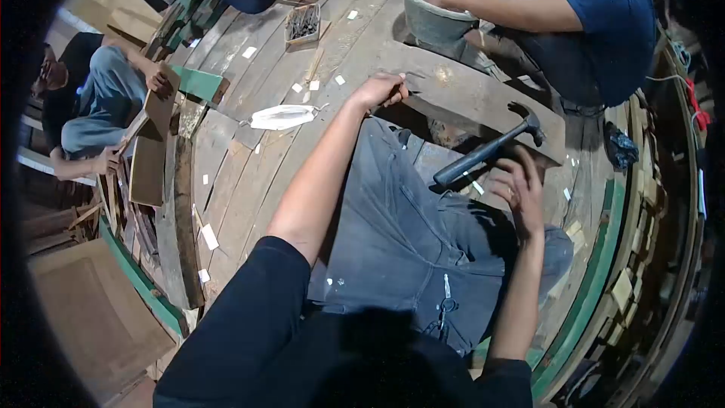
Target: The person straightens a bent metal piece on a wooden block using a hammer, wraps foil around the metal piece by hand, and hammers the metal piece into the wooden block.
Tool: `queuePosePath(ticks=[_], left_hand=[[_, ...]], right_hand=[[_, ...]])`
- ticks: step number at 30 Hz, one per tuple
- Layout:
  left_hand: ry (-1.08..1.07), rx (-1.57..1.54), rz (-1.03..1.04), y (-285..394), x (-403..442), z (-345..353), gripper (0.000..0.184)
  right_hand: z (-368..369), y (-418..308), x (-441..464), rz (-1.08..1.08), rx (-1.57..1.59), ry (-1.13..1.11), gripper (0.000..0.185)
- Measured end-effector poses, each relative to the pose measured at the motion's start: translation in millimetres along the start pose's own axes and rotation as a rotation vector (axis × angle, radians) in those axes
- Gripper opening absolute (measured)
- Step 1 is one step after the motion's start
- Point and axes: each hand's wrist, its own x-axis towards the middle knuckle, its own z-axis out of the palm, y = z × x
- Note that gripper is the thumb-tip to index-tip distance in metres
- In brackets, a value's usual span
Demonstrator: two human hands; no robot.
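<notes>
My left hand point(381, 91) is closed at the near edge of a thick wooden plank point(483, 98). A thin, dark, nail-like metal piece point(414, 75) sticks out from its fingertips, blurred and small. Across the plank's right part lies a claw hammer point(483, 153), its head pointing away to the right and its dark handle towards my lap. Close to that handle, my right hand point(517, 185) is raised with the fingers spread and slightly curled; nothing shows in it.
A tray of nails point(303, 24) and a white face mask point(284, 116) lie on the wooden floor point(249, 174), among paper scraps. At the back right, a person reaches into a grey bucket point(438, 0). Another at left holds a board point(155, 143). Someone works at the top.
</notes>
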Motion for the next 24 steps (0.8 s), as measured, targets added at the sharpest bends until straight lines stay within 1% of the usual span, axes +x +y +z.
queuePosePath(ticks=[2, 4, 5, 6, 7, 8, 9, 10, 11, 12, 14, 16, 17, 19, 20, 21, 22, 23, 24], left_hand=[[-0.020, -0.039, -0.006, -6.3, 6.2, 0.9, 0.045], [-0.036, -0.035, 0.010, -8.5, 6.7, -1.0, 0.043], [-0.034, -0.054, 0.009, -9.0, 6.2, -2.0, 0.043], [-0.032, -0.072, 0.006, -9.1, 5.6, -2.9, 0.043], [-0.025, -0.094, -0.009, -11.5, 6.5, -3.9, 0.043], [-0.006, -0.069, -0.020, -12.6, 6.4, -4.3, 0.044], [-0.003, -0.057, -0.017, -6.5, 2.4, -2.9, 0.044], [0.003, -0.047, -0.014, -2.2, -1.4, -1.5, 0.044], [-0.046, -0.069, 0.009, -8.1, 2.6, -4.0, 0.045], [-0.046, -0.055, 0.012, -7.4, 2.4, -4.5, 0.045], [-0.006, -0.044, -0.003, -6.4, 1.8, -2.4, 0.045], [-0.001, -0.019, -0.013, -3.6, -1.6, -3.1, 0.044], [-0.004, -0.004, -0.020, -3.2, -0.4, -1.9, 0.044], [-0.018, 0.058, -0.047, -8.8, 4.2, -2.8, 0.044], [-0.020, 0.102, -0.050, -5.9, 3.7, -1.2, 0.045], [-0.040, 0.191, -0.038, -6.0, 3.9, -1.9, 0.044], [-0.066, 0.281, -0.024, -4.1, 2.2, 1.5, 0.044], [-0.041, 0.340, 0.072, 5.0, -8.4, 14.7, 0.045], [-0.090, 0.448, 0.220, 2.6, -3.4, 17.4, 0.045]], right_hand=[[-0.7, -22.5, -26.3, -0.241, 0.073, 0.297, 0.055], [-6.3, -27.5, -49.4, -0.302, 0.387, 0.495, 0.056], [-3.2, -18.0, -59.8, -0.210, 0.452, 0.544, 0.057], [7.4, -13.7, -69.4, -0.071, 0.435, 0.411, 0.054], [34.0, -12.2, -86.2, 0.169, 0.497, 0.342, 0.052], [51.8, -5.8, -98.1, 0.271, 0.462, 0.131, 0.049], [71.6, 0.0, -112.1, 0.372, 0.533, 0.036, 0.046], [82.4, 11.4, -122.9, 0.427, 0.520, -0.035, 0.044], [91.6, 25.7, -130.7, 0.429, 0.351, -0.055, 0.049], [85.1, 56.6, -135.4, 0.369, 0.224, -0.142, 0.042], [82.6, 62.6, -133.8, 0.344, 0.209, -0.028, 0.038], [80.4, 49.1, -127.2, 0.355, 0.597, 0.006, 0.034], [79.6, 43.3, -122.7, 0.384, 0.585, 0.013, 0.034], [77.2, 28.0, -99.6, 0.341, 0.390, 0.016, 0.036], [65.5, 32.8, -78.8, 0.205, 0.262, -0.053, 0.036], [56.1, 30.6, -57.5, 0.178, -0.013, 0.008, 0.035], [36.2, 47.9, -29.6, -0.021, -0.426, 0.061, 0.031], [21.2, 59.0, -4.8, -0.168, -0.647, 0.123, 0.029], [9.5, 66.3, 19.4, -0.038, -0.501, 0.155, 0.030]])
